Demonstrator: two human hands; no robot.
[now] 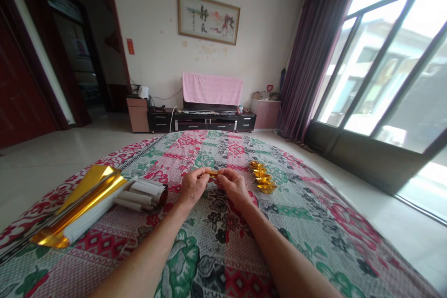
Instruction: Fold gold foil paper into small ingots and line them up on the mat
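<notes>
Between both hands, over the middle of the patterned cloth [195, 251], is a small piece of gold foil paper [211, 174]. My left hand [194, 187] pinches its left end and my right hand [233, 187] pinches its right end. The fingers hide most of the piece, so its exact shape cannot be made out. Just right of my right hand, several folded gold paper pieces [262, 178] sit in a row on the cloth. Far to the left lie shiny gold foil sheets [94, 200], partly rolled, with several pale paper rolls [138, 195] beside them.
The cloth covers a large rounded surface. Beyond it stand a low black cabinet [206, 123] and a screen draped with a pink towel [213, 88]. A purple curtain [307, 51] and large windows [387, 65] are on the right; a doorway [73, 56] opens at left.
</notes>
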